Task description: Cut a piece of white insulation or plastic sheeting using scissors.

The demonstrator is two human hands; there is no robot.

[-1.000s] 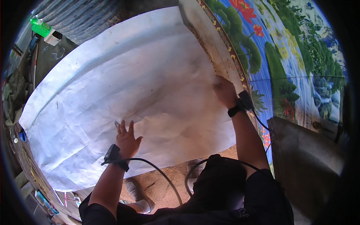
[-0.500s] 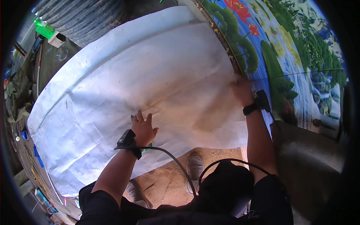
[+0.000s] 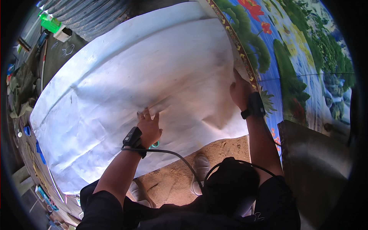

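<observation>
A large creased white sheet (image 3: 126, 80) spreads in front of me. My left hand (image 3: 149, 128) lies on it, fingers spread. A green ring like a scissors handle (image 3: 155, 144) shows by the heel of that hand; the rest is hidden under it. At the sheet's right edge my right hand (image 3: 240, 92) is closed on the border, its thumb on top and the other fingers mostly hidden. A fold rises in the sheet below and left of the right hand. Each wrist wears a black strapped device.
To the right stands a colourful printed panel (image 3: 291, 73) with flowers and a waterfall. A corrugated grey surface (image 3: 92, 19) is at the back left, near a green bottle (image 3: 50, 23) on a white block. A brown board (image 3: 314, 153) is at the lower right. My shoes (image 3: 200, 168) stand on brown ground.
The sheet's right edge has shifted left, away from the printed panel's border, with my right hand on it. The fold near that hand has sharpened. My left hand stays spread on the sheet.
</observation>
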